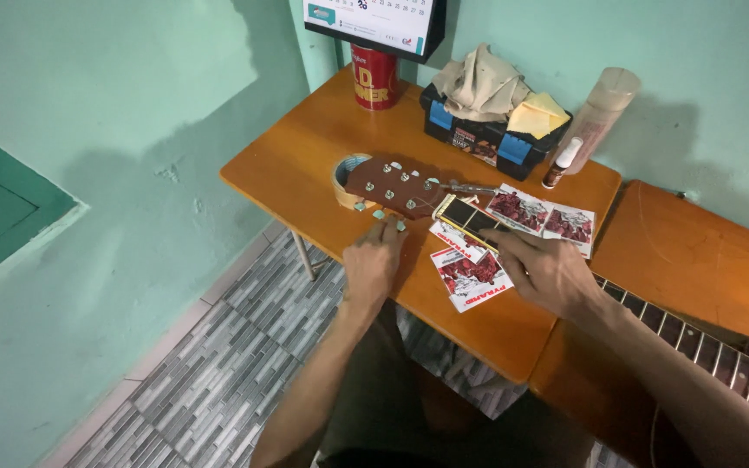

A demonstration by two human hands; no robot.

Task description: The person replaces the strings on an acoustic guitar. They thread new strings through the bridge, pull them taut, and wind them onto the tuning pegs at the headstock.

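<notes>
The guitar headstock [396,185] lies flat on the orange counter [305,156], propped on a roll of tape [342,178], with the neck [695,342] running from it toward the near right, so the long axis slants from far left to near right. The left hand [373,260] sits just near of the headstock, fingertips pinching a tuning peg [389,222] on its near edge. The right hand [548,270] rests over the neck by the nut, fingers curled loosely on the fretboard. Red-and-white string packets [470,276] lie between and beside the hands. Farther back stand a red can [375,78], a black toolbox [487,134] topped with cloths, and a small bottle [562,163].
</notes>
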